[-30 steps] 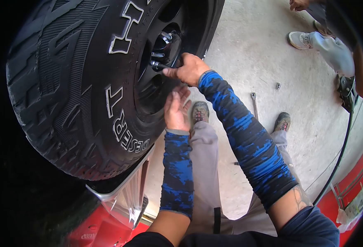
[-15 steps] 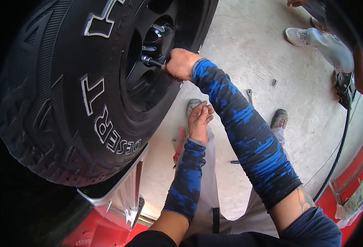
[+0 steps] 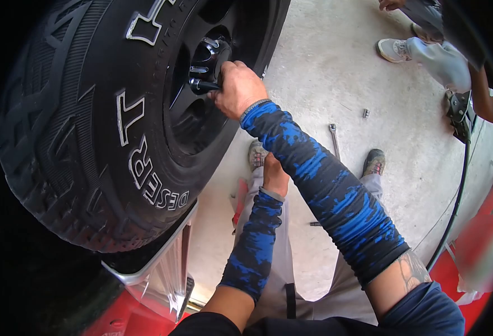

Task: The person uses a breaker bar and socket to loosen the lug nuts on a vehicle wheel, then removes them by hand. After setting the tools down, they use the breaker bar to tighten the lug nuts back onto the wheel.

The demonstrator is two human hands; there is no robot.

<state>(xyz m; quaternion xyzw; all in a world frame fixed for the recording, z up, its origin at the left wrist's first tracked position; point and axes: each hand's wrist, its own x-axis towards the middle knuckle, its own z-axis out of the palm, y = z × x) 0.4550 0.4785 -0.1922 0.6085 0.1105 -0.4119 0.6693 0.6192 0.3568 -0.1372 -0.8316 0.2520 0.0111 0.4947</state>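
A large black tire (image 3: 112,185) with raised white lettering fills the left, mounted on a black wheel rim (image 3: 174,131). My right hand (image 3: 240,89) is closed around a dark socket extension bar (image 3: 204,85), whose far end meets the wheel beside the shiny hub cap (image 3: 219,56). The back of that hand hides most of the bar. Lower down, my left hand (image 3: 275,176) is raised under my right forearm, away from the wheel. Its fingers are hidden behind the blue and black sleeve.
On the concrete floor lie a ratchet wrench (image 3: 334,140), a small socket (image 3: 366,113) and a short dark piece (image 3: 315,224). A black hose (image 3: 458,185) runs along the right. Another person's shoe (image 3: 393,50) and leg are at upper right. Red equipment stands at the lower corners.
My right hand has moved closer to the wheel and turned on the bar. My left hand has slid behind my right forearm, hiding its fingers. The view has shifted slightly.
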